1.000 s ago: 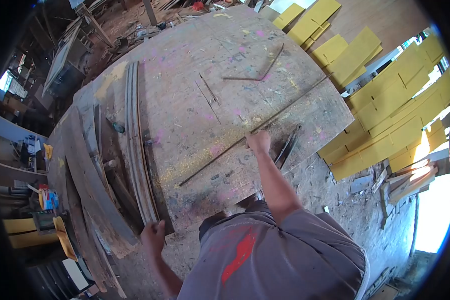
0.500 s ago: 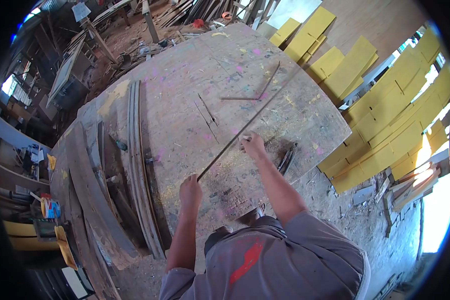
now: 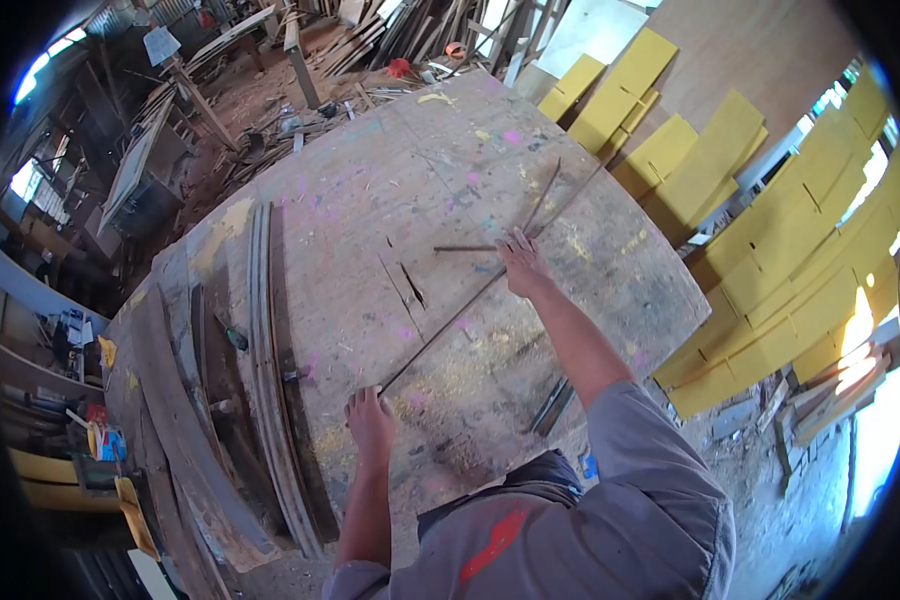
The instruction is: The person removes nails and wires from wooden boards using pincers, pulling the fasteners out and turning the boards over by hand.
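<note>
A long thin dark rod [image 3: 440, 332] runs diagonally over the worn, paint-spotted tabletop [image 3: 360, 225]. My left hand [image 3: 370, 425] is closed at its near end, close to my body. Farther up its length, my right hand [image 3: 523, 265] reaches over the rod, with fingers bent down around it. Just beyond those fingers are a short thin strip [image 3: 463, 248] and a slanting one [image 3: 544, 192]; the corner where they come together is hidden by my right hand. Dark slits [image 3: 410, 285] mark the table surface left of the rod.
Long wooden boards [image 3: 260, 350] lie along the table's left side. Yellow panels [image 3: 760, 270] lean beyond the right edge. A dark long object [image 3: 550, 405] lies at the near edge by my body. Scrap wood [image 3: 270, 130] litters the floor behind.
My right hand has moved forward along the rod to the corner of the short strips. My left hand is slightly lower, still at the rod's near end. My body leans farther over the table.
</note>
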The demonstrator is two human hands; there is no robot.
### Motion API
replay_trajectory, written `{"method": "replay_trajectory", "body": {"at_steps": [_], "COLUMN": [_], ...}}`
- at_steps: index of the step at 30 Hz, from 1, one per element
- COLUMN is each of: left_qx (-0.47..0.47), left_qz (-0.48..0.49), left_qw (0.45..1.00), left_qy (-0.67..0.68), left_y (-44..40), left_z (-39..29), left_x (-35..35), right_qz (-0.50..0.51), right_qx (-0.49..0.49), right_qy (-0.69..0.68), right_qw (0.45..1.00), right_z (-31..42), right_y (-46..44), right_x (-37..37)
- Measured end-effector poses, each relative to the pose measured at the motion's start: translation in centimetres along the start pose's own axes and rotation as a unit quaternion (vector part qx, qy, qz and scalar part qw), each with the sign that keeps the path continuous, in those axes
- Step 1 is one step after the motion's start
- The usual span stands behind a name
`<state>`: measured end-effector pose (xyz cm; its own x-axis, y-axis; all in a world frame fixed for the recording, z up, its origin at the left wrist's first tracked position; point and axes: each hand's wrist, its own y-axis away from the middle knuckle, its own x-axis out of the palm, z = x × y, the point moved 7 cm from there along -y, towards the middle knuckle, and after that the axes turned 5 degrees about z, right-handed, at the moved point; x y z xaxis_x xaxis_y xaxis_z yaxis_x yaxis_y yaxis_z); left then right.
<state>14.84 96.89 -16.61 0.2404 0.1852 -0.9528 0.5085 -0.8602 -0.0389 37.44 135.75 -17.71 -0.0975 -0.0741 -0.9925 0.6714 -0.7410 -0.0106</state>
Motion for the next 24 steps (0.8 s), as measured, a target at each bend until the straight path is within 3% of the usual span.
{"method": "replay_trajectory", "body": {"at_steps": [5,8,13,17,21,23,24], "left_qx": [0.016,0.069,0.118,0.133,0.121,0.091,0.084], "left_qz": [-0.011,-0.001,0.046,0.076,0.105,0.095,0.090], "left_qw": [0.998,0.995,0.990,0.988,0.983,0.988,0.990], "left_qy": [0.063,0.077,0.068,0.000,-0.085,-0.077,-0.073], "left_y": [-1.6,-3.4,-6.5,-8.3,-9.8,-9.9,-9.9], "left_z": [-5.5,-10.8,-18.1,-19.5,-17.6,-17.1,-16.8], "left_x": [1.0,1.4,2.0,5.5,9.6,9.7,9.6], "right_qz": [0.078,0.039,0.104,0.090,0.070,-0.003,0.020], "right_qx": [-0.066,-0.141,-0.246,-0.274,-0.237,-0.271,-0.288], "right_qy": [0.025,0.043,-0.019,-0.079,-0.042,-0.051,-0.046], "right_qw": [0.994,0.988,0.964,0.954,0.968,0.961,0.956], "right_z": [-1.3,-0.8,2.4,4.2,4.7,5.6,5.8], "right_y": [-2.8,-1.6,1.4,2.9,1.8,1.6,1.0], "right_x": [0.5,0.3,-0.5,-0.1,0.6,-0.4,0.1]}}
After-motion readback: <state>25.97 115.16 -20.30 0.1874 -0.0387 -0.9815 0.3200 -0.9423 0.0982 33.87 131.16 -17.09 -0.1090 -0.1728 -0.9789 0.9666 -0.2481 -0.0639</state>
